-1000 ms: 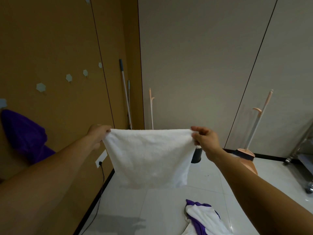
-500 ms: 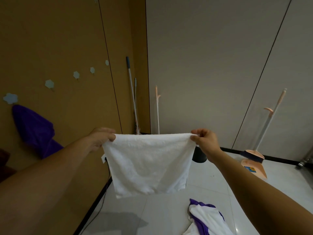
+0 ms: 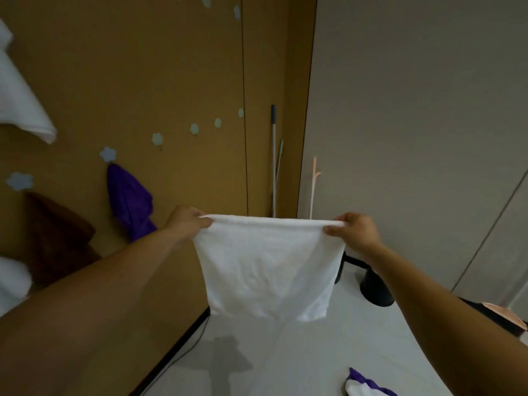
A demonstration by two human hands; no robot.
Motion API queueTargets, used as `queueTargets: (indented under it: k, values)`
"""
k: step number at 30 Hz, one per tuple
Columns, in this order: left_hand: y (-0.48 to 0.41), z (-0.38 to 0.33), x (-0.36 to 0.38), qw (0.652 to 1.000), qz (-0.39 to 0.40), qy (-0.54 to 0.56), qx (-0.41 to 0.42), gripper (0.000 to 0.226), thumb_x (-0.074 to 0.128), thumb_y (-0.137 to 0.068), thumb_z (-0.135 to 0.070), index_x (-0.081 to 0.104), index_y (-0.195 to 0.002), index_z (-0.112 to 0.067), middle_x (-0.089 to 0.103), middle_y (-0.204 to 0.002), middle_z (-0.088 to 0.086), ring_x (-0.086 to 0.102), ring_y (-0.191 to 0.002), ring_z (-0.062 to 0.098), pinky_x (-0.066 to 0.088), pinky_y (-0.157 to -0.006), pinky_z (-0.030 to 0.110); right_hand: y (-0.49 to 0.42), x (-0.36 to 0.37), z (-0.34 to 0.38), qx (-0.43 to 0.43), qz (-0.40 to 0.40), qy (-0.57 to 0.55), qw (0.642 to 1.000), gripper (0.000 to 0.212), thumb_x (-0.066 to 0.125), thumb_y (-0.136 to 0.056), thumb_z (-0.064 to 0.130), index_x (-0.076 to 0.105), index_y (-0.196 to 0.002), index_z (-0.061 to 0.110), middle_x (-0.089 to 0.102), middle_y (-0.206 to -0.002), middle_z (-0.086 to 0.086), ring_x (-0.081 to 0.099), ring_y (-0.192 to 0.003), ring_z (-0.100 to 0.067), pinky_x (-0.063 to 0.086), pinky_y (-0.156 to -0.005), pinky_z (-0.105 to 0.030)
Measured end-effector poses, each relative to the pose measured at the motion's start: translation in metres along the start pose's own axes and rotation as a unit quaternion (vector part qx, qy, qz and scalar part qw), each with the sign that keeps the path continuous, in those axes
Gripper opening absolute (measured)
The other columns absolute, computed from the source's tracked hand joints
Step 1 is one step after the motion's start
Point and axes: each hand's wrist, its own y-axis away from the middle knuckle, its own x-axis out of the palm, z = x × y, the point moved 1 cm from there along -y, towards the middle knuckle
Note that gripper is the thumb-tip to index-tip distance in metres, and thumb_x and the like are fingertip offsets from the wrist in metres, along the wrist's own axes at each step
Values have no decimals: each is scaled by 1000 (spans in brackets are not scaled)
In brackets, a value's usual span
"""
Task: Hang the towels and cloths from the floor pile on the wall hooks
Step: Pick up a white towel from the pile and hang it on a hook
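A white towel [image 3: 270, 264] hangs stretched flat in front of me. My left hand [image 3: 187, 221] pinches its top left corner and my right hand [image 3: 354, 231] pinches its top right corner. On the brown wall to the left, pale flower-shaped hooks [image 3: 157, 138] run in a rising row. A purple cloth [image 3: 130, 201] hangs from one hook, a brown cloth [image 3: 54, 235] from another, and a white towel [image 3: 20, 101] higher up at the far left. The floor pile [image 3: 365, 385], purple and white, shows at the bottom right edge.
A mop handle [image 3: 273, 158] and a pink stick [image 3: 313, 187] lean in the corner where the brown wall meets the grey wall. A black round base [image 3: 375, 290] and a pink dustpan [image 3: 498, 312] stand on the pale floor at right. A cable [image 3: 183, 352] runs along the baseboard.
My view has swung left toward the brown wall, bringing the brown cloth and a hung white towel into sight. Both hands still hold the towel spread between them.
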Motion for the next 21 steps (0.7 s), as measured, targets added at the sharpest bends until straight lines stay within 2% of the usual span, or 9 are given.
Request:
queueTargets:
  k: [3,5,7,9,11,14,17,19,21]
  values:
    - [5,-3,-22,992,-60,-107,31,30,61,-92,-26,68,-95,3,66,-98,22,62,-95,35,46,-77,38,-20,19,25,-20,-12,14,1000,19,74,-81,29,69,-87,11,70,-86,-9,66,-73,-21,53,-60,-30]
    - [5,-5,-35,974,-123,-182,52,35,53,-96,-29,61,-106,4,54,-118,26,50,-111,39,41,-89,41,-35,35,49,-50,-30,57,997,25,70,-83,28,69,-88,4,67,-93,-17,63,-87,-32,55,-78,-43]
    - [3,-10,-48,962,-179,-196,72,32,49,-98,-27,54,-112,2,38,-136,23,39,-120,37,37,-95,39,-49,54,74,-100,-55,83,990,25,66,-83,25,65,-87,0,61,-94,-19,58,-92,-35,51,-81,-42]
    - [-4,-13,-62,963,-219,-129,90,20,52,-94,-23,52,-95,-3,51,-115,14,50,-98,28,42,-72,29,-57,76,101,-119,-57,17,991,19,63,-84,23,58,-92,6,58,-87,-10,57,-80,-27,47,-68,-34]
    - [-13,-16,-79,965,-246,-43,84,17,56,-90,-21,50,-85,-7,53,-84,2,50,-75,18,35,-54,19,-62,99,125,-120,-47,-72,989,17,60,-86,25,52,-96,14,56,-87,-3,56,-76,-20,47,-64,-32]
    - [-34,-13,-108,956,-275,53,83,19,59,-87,-17,54,-87,1,55,-83,9,51,-75,19,40,-61,27,-70,134,161,-136,-24,-172,975,8,51,-88,19,49,-95,22,51,-88,5,51,-78,-14,39,-60,-27]
    - [-56,-8,-137,941,-310,92,103,13,60,-85,-17,49,-78,-15,51,-76,1,46,-67,13,36,-55,20,-76,164,199,-167,74,-205,962,7,56,-91,30,56,-89,23,56,-90,5,53,-85,-18,40,-67,-28]
    - [-70,-5,-157,932,-332,111,99,12,59,-86,-19,47,-84,-17,48,-76,-7,45,-64,7,34,-52,17,-76,177,224,-199,183,-175,947,33,69,-77,54,64,-99,30,60,-103,9,58,-92,-15,47,-75,-30]
    - [-80,-1,-177,925,-345,123,100,14,56,-87,-17,45,-96,-19,48,-82,-12,47,-69,2,34,-55,13,-77,190,247,-232,235,-121,936,53,80,-60,59,67,-106,36,61,-109,14,62,-93,-9,52,-74,-25]
